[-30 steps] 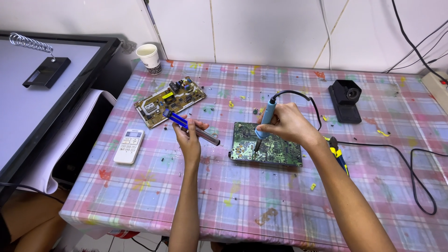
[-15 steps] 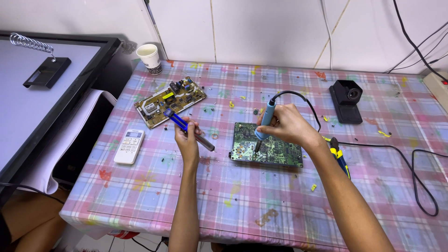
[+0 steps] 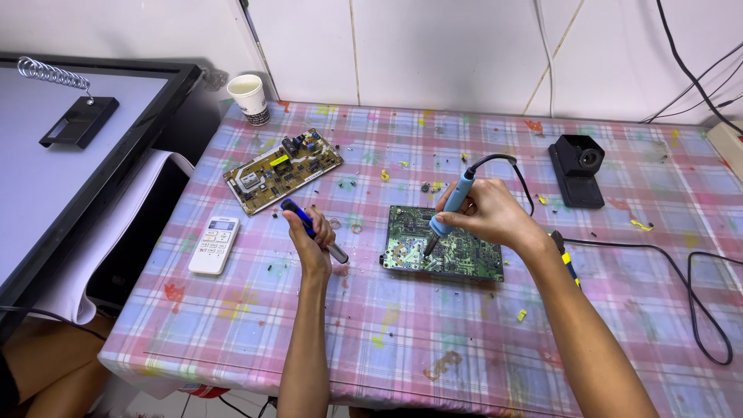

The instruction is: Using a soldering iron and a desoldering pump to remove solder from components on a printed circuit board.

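Tan circuit board (image 3: 282,169), white remote (image 3: 214,245), paper cup (image 3: 250,98), black holder (image 3: 578,169) on plaid tablecloth (image 3: 433,340).

Near half of the table (image 3: 402,340) lies open; farther off, the green board (image 3: 445,251), yellow board (image 3: 282,169), remote (image 3: 214,244) and cord (image 3: 696,279) crowd passage.

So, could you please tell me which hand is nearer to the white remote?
Left. The left hand, holding a blue tool, is just right of the remote; the right hand is farther right, over the green board.
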